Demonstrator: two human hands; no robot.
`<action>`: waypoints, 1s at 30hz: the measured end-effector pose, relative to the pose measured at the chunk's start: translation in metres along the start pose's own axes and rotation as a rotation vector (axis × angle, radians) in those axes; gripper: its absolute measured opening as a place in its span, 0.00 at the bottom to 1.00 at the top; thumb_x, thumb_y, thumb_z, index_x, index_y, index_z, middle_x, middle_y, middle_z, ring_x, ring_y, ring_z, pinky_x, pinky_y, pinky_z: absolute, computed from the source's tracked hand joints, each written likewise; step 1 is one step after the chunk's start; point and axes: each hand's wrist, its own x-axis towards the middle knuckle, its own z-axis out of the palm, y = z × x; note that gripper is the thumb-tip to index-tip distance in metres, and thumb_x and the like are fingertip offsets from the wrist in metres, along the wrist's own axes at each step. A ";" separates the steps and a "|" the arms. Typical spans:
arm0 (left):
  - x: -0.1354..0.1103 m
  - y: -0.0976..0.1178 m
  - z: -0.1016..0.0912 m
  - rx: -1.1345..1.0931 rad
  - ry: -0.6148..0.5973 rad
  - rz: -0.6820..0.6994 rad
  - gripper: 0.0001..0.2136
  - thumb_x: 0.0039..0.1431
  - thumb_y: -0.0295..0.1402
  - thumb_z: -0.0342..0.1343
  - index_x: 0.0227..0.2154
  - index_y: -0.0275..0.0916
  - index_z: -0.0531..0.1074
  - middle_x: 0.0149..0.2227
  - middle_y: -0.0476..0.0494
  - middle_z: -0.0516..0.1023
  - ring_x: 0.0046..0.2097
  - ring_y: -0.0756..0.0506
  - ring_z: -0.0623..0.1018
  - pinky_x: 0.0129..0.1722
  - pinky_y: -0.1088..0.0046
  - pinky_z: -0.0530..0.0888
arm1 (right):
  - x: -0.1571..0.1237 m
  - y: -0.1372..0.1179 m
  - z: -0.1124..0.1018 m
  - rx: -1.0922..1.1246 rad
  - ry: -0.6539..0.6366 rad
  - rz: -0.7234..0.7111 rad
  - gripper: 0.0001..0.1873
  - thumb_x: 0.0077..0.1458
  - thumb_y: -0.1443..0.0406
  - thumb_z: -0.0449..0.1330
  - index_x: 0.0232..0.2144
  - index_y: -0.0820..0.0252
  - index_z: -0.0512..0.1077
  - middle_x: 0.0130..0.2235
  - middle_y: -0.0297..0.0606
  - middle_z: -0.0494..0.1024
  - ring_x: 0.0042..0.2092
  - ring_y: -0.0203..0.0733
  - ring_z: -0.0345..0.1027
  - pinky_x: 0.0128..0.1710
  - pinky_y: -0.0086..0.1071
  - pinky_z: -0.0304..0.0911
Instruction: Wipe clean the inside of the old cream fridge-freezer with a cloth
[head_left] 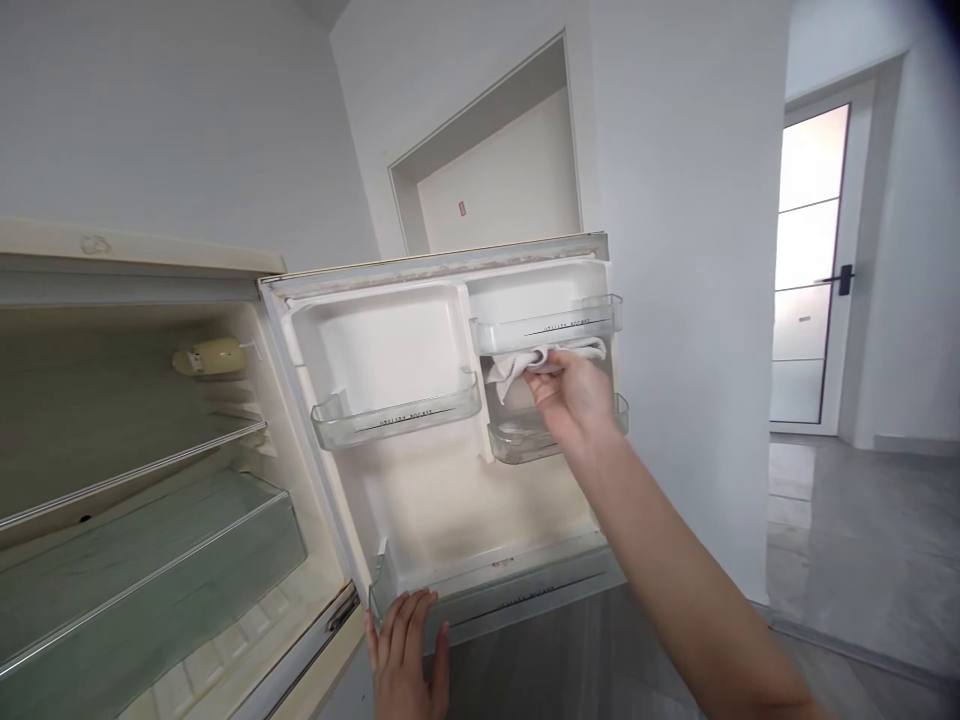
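Observation:
An open fridge door [420,500] faces me, white inside, with clear plastic bins. My right hand [570,395] is closed on a white cloth [517,365] and presses it against the door's inner wall, just under the upper right bin [547,325] and above the lower right bin [517,440]. My left hand [405,650] rests with fingers stretched flat against the bottom edge of the door, beside the bottom rack [510,585]. It holds nothing.
The fridge interior [127,480] lies to the left with a wire shelf, a glass shelf and a drawer beneath. A left door bin [397,415] hangs at mid height. White walls stand behind; a doorway with a glass-panelled door [810,270] is at the right, over a grey floor.

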 end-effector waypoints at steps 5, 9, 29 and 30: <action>0.001 -0.008 -0.002 0.058 -0.006 0.098 0.16 0.58 0.28 0.53 0.49 0.44 0.67 0.46 0.43 0.78 0.52 0.39 0.72 0.65 0.48 0.47 | 0.013 -0.028 -0.013 -0.011 0.100 -0.091 0.10 0.45 0.79 0.51 0.25 0.61 0.62 0.26 0.30 0.69 0.29 0.30 0.68 0.32 0.27 0.73; 0.001 -0.010 -0.004 0.111 -0.031 0.150 0.17 0.58 0.29 0.54 0.51 0.44 0.66 0.47 0.44 0.78 0.52 0.40 0.73 0.66 0.51 0.44 | 0.016 -0.023 -0.016 -0.022 0.142 -0.188 0.09 0.47 0.77 0.53 0.26 0.60 0.62 0.27 0.27 0.69 0.30 0.28 0.68 0.33 0.24 0.72; 0.002 -0.006 -0.010 0.147 -0.053 0.149 0.17 0.59 0.29 0.52 0.51 0.43 0.65 0.48 0.43 0.78 0.53 0.41 0.73 0.66 0.52 0.44 | -0.016 0.014 -0.037 -0.244 0.035 -0.057 0.08 0.39 0.70 0.62 0.25 0.59 0.66 0.28 0.29 0.73 0.30 0.32 0.67 0.25 0.24 0.66; 0.002 -0.006 -0.010 0.147 -0.047 0.157 0.17 0.58 0.28 0.53 0.51 0.43 0.65 0.47 0.43 0.78 0.53 0.42 0.73 0.67 0.52 0.44 | -0.015 0.005 -0.049 -0.289 0.085 -0.145 0.07 0.39 0.70 0.61 0.24 0.59 0.65 0.27 0.29 0.71 0.29 0.32 0.66 0.24 0.24 0.64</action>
